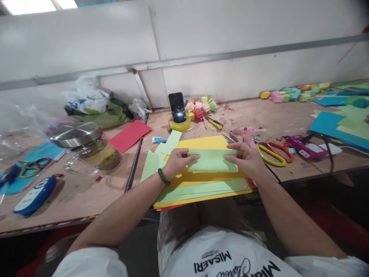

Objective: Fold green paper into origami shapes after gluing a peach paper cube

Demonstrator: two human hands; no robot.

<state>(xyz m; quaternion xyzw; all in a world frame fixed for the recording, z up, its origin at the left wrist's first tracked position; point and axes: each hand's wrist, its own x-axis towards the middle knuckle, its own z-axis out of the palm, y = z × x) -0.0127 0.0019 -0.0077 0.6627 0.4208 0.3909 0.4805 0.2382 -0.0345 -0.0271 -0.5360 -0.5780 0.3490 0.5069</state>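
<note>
A strip of pale green paper (212, 161) is stretched between my two hands, above a stack of yellow sheets (201, 142). My left hand (179, 161) pinches its left end, thumb on top. At the right end, my right hand (246, 158) grips it between thumb and fingers. Beneath lie more green strips (207, 188), along the near edge of the stack. Several cut green pieces (152, 165) rest by my left wrist. Yellow-handled scissors (272, 155) lie just right of my right hand.
A lidded glass jar (98, 152) and a blue power strip (36, 195) stand left. Ahead, a phone (177, 107) leans on a yellow tape roll (179, 124) beside small folded paper shapes (198, 107). A pink glue gun (247, 132) and a purple power strip (307, 148) lie right.
</note>
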